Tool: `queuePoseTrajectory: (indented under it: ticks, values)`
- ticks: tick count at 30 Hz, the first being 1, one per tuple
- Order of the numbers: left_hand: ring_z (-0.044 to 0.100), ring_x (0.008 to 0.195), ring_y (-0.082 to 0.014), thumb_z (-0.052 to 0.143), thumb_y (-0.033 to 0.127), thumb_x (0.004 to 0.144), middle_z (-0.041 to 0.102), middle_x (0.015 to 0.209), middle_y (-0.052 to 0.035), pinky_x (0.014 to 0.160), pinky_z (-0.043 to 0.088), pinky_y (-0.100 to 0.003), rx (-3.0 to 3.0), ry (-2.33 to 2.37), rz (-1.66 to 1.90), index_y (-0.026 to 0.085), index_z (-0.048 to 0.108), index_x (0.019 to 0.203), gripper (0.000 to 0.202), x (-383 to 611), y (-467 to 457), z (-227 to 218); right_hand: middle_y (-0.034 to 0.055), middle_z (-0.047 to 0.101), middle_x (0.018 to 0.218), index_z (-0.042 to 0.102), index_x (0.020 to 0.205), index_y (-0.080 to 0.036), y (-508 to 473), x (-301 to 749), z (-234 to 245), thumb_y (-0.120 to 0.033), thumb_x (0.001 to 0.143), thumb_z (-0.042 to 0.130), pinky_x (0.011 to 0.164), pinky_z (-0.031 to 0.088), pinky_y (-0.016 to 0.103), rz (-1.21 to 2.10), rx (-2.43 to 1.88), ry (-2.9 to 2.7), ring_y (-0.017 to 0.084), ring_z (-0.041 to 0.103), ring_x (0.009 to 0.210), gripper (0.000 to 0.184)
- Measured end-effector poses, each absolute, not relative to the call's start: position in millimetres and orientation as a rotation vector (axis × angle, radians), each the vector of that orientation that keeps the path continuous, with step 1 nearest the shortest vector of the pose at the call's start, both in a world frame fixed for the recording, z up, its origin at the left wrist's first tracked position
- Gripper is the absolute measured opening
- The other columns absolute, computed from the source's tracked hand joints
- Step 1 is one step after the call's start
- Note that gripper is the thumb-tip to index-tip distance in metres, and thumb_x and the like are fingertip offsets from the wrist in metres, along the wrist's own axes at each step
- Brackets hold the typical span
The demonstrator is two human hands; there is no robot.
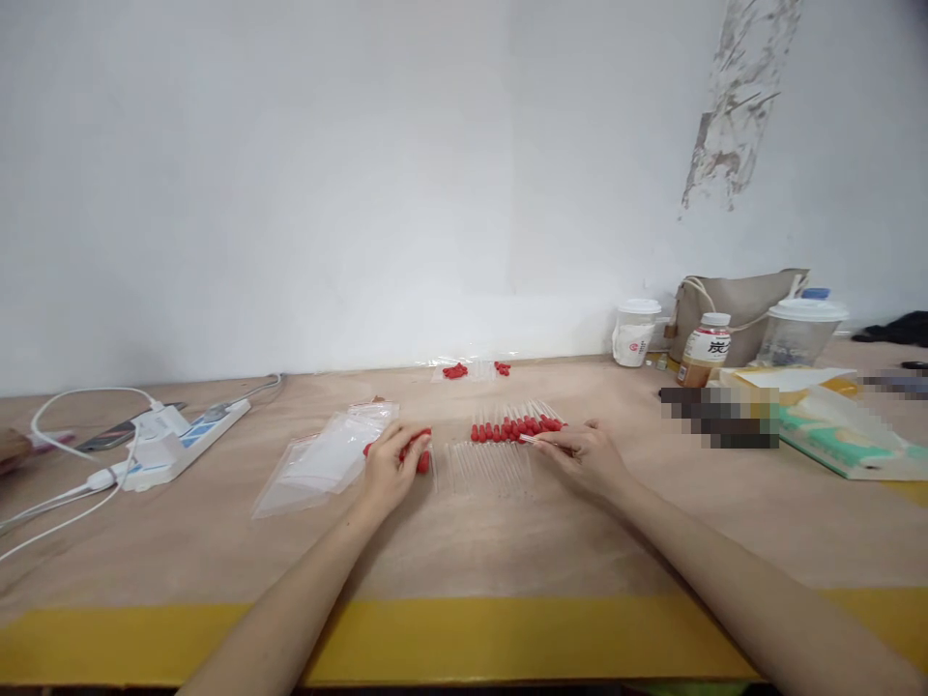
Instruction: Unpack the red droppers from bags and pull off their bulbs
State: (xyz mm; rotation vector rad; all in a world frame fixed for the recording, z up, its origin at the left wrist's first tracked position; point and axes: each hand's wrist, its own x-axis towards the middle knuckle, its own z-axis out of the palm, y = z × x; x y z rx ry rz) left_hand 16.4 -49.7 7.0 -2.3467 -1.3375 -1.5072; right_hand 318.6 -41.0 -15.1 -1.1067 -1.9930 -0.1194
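Note:
My left hand [395,469] is closed, its fingers curled over red rubber bulbs [423,463]; how many it grips is hidden. My right hand [584,454] pinches a thin, pale glass dropper tube [528,439] pointing left. Between the hands lies a row of droppers with red bulbs [500,431], their clear stems pointing away from me. Closer to me, bare glass tubes [489,468] lie side by side on the table. Clear zip bags [311,474] are spread to the left of my left hand, partly overlapping.
Bagged red-bulb droppers [455,371] lie by the wall. A power strip [192,440] with white cables stands left. A white cup [636,333], a drink bottle [705,350], a grey bag [739,314] and a green tissue pack [845,435] are right. Another person's hand [13,449] shows far left.

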Motion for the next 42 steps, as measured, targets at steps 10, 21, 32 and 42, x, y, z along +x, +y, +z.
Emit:
queuePoseTrajectory:
  ticks: [10, 21, 32, 42]
  values:
    - [0.057, 0.068, -0.0159, 0.045, 0.031, 0.075, 0.057, 0.079, -0.0034, 0.065, 0.046, -0.028, -1.933, -1.983, -1.469, 0.017, 0.058, 0.107, 0.037, -47.0, -22.6, 17.0, 0.0026, 0.068, 0.078, 0.063, 0.082, -0.018, -49.3, 286.0, -29.1, -0.019, 0.078, 0.044, 0.074, 0.032, 0.030, -0.219, -1.273, -2.013, 0.016, 0.060, 0.075, 0.019]
    - [0.055, 0.060, -0.0146, 0.054, 0.040, 0.068, 0.065, 0.079, -0.0010, 0.060, 0.040, -0.025, -2.080, -2.140, -1.137, 0.020, 0.060, 0.082, 0.026, -54.2, -16.3, -0.3, 0.0052, 0.059, 0.088, 0.062, 0.093, -0.021, -53.8, 293.8, -27.3, -0.045, 0.076, 0.052, 0.075, 0.035, 0.033, -0.094, -1.150, -2.254, 0.018, 0.053, 0.085, 0.031]
    - [0.058, 0.069, -0.0175, 0.043, 0.042, 0.076, 0.066, 0.075, -0.0011, 0.063, 0.040, -0.025, -1.920, -2.173, -1.249, 0.019, 0.063, 0.079, 0.031, -60.0, -17.3, 6.3, 0.0042, 0.058, 0.085, 0.062, 0.095, -0.021, -49.6, 298.5, -27.0, -0.043, 0.082, 0.045, 0.078, 0.036, 0.034, -0.003, -1.152, -2.177, 0.016, 0.053, 0.083, 0.030]
    - [0.051, 0.085, -0.0194, 0.049, 0.029, 0.079, 0.059, 0.081, -0.0034, 0.082, 0.037, -0.032, -2.168, -1.398, -1.128, 0.020, 0.059, 0.073, 0.015, 18.8, -36.5, 23.0, 0.0035, 0.059, 0.069, 0.057, 0.065, -0.019, -35.1, 305.6, -27.7, -0.034, 0.088, 0.032, 0.060, 0.037, 0.025, -0.033, -1.323, -2.002, 0.015, 0.054, 0.066, 0.037]
